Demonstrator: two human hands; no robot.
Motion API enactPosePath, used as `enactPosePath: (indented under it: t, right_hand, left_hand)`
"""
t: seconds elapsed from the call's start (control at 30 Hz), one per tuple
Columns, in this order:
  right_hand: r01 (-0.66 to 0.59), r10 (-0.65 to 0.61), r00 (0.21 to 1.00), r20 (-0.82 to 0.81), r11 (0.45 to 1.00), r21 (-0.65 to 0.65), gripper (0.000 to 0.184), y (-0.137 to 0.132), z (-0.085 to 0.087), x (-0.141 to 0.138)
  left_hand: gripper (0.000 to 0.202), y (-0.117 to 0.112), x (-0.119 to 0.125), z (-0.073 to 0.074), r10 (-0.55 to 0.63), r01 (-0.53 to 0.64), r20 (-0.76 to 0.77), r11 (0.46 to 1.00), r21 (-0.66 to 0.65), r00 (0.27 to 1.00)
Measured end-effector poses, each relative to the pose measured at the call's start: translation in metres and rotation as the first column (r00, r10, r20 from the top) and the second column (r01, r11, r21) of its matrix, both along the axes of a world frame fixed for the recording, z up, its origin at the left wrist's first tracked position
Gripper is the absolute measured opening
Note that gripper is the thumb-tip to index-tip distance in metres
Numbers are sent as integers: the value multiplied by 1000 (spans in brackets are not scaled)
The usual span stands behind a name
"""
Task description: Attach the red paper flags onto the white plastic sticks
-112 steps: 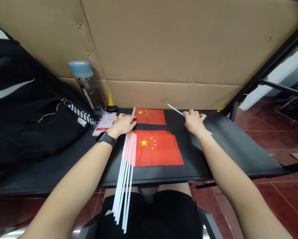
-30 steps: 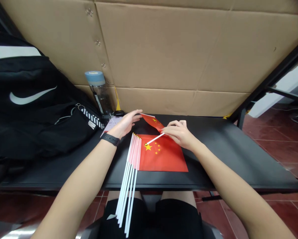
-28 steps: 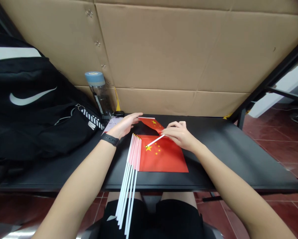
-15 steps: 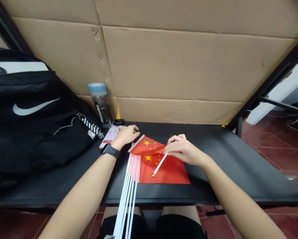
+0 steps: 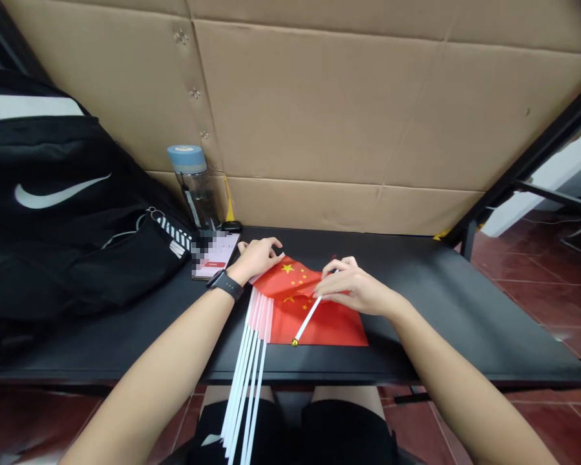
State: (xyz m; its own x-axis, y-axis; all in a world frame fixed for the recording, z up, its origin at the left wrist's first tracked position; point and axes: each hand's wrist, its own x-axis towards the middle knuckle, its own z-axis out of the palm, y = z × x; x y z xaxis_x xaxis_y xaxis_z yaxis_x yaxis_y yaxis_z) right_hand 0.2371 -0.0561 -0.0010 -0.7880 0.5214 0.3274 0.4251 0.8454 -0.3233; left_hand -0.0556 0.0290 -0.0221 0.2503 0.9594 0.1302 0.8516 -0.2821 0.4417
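1. Reaching the loose flag (image 5: 278, 281), the left hand (image 5: 258, 255) in the head view now has half-curled fingers at the cloth's left edge; half a second ago it was just beside that edge. Whether it pinches or only presses, I cannot tell.
2. The right hand (image 5: 353, 287) grips the loose stick (image 5: 308, 320), its fingers also against the flag's right end. The stick's gold ball (image 5: 295, 342) points toward the near edge of the desk (image 5: 445, 316); a second ago it pointed more to the left.
3. The loose flag drapes, rumpled, over the far part of the flag stack (image 5: 336, 326); a second ago it was raised closer to the desk's far edge.
4. The stack's white sticks (image 5: 244, 349) jut over the desk's near edge, as before.
5. For the work, I judge this means the cloth is steadied from both ends; the stick stands apart from its left edge, so the two seem not yet joined.
6. The phone (image 5: 221, 253) lies just beside the left hand.
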Motion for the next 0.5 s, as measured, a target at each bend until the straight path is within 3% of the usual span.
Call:
enactPosePath:
  t: [0.17, 0.27, 0.33, 0.4, 0.47, 0.5]
  right_hand:
    - [68, -64, 996, -55, 994, 85, 27, -4, 4, 0]
    - [301, -255, 941, -221, 930, 212, 27, -6, 13, 7]
    - [481, -380, 847, -371, 846, 230, 24, -4, 19, 16]
    - [599, -427, 729, -536, 777, 196, 20, 0, 22, 26]
    - [645, -405, 603, -687, 755, 122, 18, 7, 22, 36]
    - [637, -388, 543, -745, 769, 64, 20, 11, 20, 40]
  left_hand:
    - [22, -8, 6, 11, -27, 26, 36, 999, 38, 999]
    - [26, -15, 11, 23, -55, 46, 92, 994, 95, 994]
    - [31, -21, 14, 30, -92, 74, 149, 989, 124, 985]
    - [30, -26, 17, 34, -156, 129, 218, 982, 135, 963]
    - [29, -30, 20, 35, -240, 206, 289, 968, 143, 927]
    - [29, -32, 21, 35, -278, 240, 323, 959, 153, 905]
